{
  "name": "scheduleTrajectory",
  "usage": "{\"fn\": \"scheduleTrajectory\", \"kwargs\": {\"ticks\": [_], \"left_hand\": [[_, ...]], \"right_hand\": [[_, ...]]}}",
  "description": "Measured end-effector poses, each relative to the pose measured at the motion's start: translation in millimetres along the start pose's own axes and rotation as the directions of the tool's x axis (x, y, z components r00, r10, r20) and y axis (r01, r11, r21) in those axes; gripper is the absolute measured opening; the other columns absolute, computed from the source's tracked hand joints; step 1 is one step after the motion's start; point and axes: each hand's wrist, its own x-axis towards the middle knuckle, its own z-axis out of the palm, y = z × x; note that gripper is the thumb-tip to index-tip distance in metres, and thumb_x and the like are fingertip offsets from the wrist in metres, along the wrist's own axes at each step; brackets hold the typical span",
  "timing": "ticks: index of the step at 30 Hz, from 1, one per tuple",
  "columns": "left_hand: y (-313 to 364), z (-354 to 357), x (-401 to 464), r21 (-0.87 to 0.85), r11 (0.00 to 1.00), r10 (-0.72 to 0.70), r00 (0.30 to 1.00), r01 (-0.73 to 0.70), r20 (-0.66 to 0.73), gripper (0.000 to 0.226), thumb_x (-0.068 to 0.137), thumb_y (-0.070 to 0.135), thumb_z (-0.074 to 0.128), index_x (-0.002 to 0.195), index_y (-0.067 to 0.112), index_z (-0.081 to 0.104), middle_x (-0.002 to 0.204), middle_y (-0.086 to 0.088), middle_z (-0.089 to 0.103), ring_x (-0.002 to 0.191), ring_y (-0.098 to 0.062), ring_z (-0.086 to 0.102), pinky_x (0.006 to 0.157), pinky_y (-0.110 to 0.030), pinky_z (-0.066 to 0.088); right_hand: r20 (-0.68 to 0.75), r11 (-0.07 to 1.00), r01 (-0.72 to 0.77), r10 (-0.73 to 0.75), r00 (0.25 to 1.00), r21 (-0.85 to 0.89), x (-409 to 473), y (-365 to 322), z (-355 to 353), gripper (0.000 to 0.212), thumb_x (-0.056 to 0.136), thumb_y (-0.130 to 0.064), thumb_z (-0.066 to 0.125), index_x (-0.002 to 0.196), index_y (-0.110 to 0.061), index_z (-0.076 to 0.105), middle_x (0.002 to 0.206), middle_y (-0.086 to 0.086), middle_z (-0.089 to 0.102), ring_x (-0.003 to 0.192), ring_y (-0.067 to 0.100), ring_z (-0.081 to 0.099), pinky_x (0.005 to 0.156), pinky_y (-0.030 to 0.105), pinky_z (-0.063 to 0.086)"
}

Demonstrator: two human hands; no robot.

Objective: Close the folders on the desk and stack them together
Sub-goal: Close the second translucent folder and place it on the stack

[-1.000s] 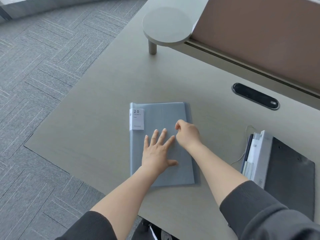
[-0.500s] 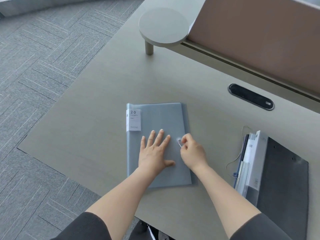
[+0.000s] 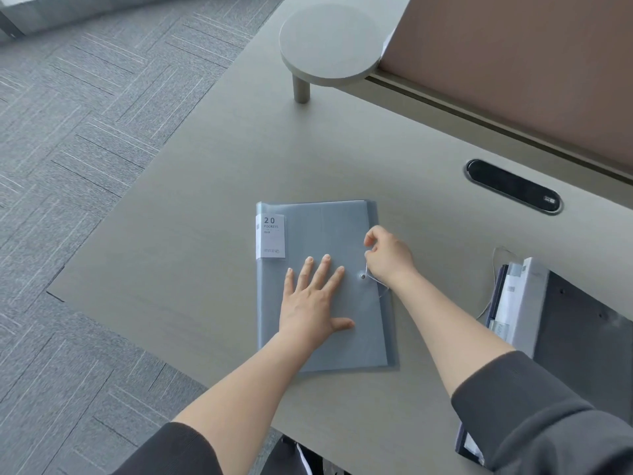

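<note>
A closed blue-grey folder (image 3: 329,234) with a white "20 pockets" label lies flat on the desk (image 3: 191,255). My left hand (image 3: 313,303) presses flat on its cover with fingers spread. My right hand (image 3: 388,257) pinches a thin elastic string that runs to a small round button (image 3: 362,276) near the folder's right edge. At the right lies a dark folder (image 3: 589,337), its white and blue contents showing along its left side, partly hidden by my right sleeve.
A round side shelf (image 3: 330,39) on a post stands at the back of the desk. A brown divider panel (image 3: 531,63) runs along the right rear. A black oval cable port (image 3: 513,186) sits in the desktop. Grey carpet lies left of the desk edge.
My right hand moved down to the folder's button, then up and right again, now pulling the string around the button. My left hand has stayed flat on the cover.
</note>
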Motion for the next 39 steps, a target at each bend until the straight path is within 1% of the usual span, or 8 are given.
{"fn": "scheduleTrajectory", "kwargs": {"ticks": [9,13,18,24,28,32,36,39], "left_hand": [[0,-3,0,0.033,0.999,-0.013,0.999,0.012,0.038,0.099,0.079,0.073,0.054,0.155,0.038,0.002,0.166,0.008,-0.011,0.152,-0.023,-0.013,0.121,-0.051,-0.005],[-5,-9,-3,0.021,0.999,-0.034,0.999,0.034,0.001,0.083,0.089,0.060,0.053,0.156,0.032,0.014,0.167,0.002,-0.002,0.153,-0.023,-0.005,0.122,-0.048,-0.002],[-29,-18,-19,-0.163,0.960,-0.257,0.951,0.230,-0.171,0.068,0.093,0.039,0.053,0.153,0.020,0.027,0.165,-0.005,0.012,0.152,-0.026,0.005,0.121,-0.044,0.010],[-52,-27,-35,-0.505,0.757,-0.537,0.835,0.414,-0.121,0.058,0.090,0.019,0.053,0.146,0.014,0.038,0.140,-0.011,0.043,0.124,-0.034,0.041,0.096,-0.045,0.043],[-57,-29,-29,-0.701,0.546,-0.635,0.772,0.459,0.010,0.045,0.087,0.021,0.055,0.131,0.010,0.053,0.126,-0.016,0.054,0.118,-0.037,0.051,0.094,-0.043,0.046],[-65,-33,-26,-0.751,0.433,-0.643,0.754,0.499,0.130,0.045,0.087,0.029,0.060,0.127,0.010,0.057,0.123,-0.007,0.062,0.111,-0.029,0.060,0.080,-0.032,0.042],[-75,-32,-25,-0.803,0.358,-0.602,0.776,0.476,0.191,0.028,0.083,0.034,0.060,0.069,0.013,0.050,0.068,-0.003,0.050,0.060,-0.023,0.043,0.058,-0.030,0.033],[-79,-35,-25,-0.833,0.321,-0.563,0.798,0.451,0.215,0.033,0.082,0.037,0.064,0.075,0.005,0.063,0.073,-0.002,0.063,0.063,-0.023,0.054,0.061,-0.032,0.042]], "right_hand": [[-0.073,0.994,-0.021,0.029,0.997,0.107,-13,14,0,0.010,0.088,-0.014,0.053,0.095,-0.015,0.059,0.075,-0.004,0.058,0.082,0.027,0.058,0.068,0.030,0.041],[-0.198,0.978,-0.124,0.157,0.968,0.169,-32,37,-5,0.021,0.091,-0.019,0.053,0.111,-0.013,0.058,0.102,0.008,0.066,0.093,0.031,0.060,0.074,0.033,0.043],[-0.145,0.968,-0.206,0.226,0.963,0.144,-65,59,4,0.023,0.091,-0.017,0.051,0.109,-0.012,0.065,0.112,0.008,0.070,0.101,0.031,0.063,0.080,0.033,0.047],[-0.103,0.961,-0.243,0.257,0.961,0.131,-86,50,11,0.023,0.087,-0.012,0.048,0.080,-0.011,0.069,0.082,0.010,0.071,0.080,0.033,0.062,0.063,0.032,0.044],[-0.107,0.952,-0.265,0.282,0.953,0.153,-95,39,9,0.036,0.079,-0.001,0.044,0.049,-0.019,0.035,0.049,0.001,0.033,0.056,0.025,0.031,0.046,0.033,0.022],[-0.084,0.933,-0.302,0.323,0.943,0.197,-96,39,10,0.031,0.073,0.000,0.044,0.052,-0.017,0.029,0.054,0.004,0.029,0.058,0.021,0.023,0.048,0.032,0.019],[-0.037,0.894,-0.343,0.368,0.929,0.289,-92,44,14,0.017,0.067,-0.006,0.047,0.056,-0.019,0.044,0.056,0.006,0.040,0.058,0.020,0.033,0.054,0.029,0.028],[-0.009,0.866,-0.359,0.386,0.922,0.349,-92,46,14,0.018,0.069,-0.011,0.055,0.056,-0.021,0.048,0.056,0.005,0.040,0.056,0.019,0.037,0.057,0.029,0.030]]}}
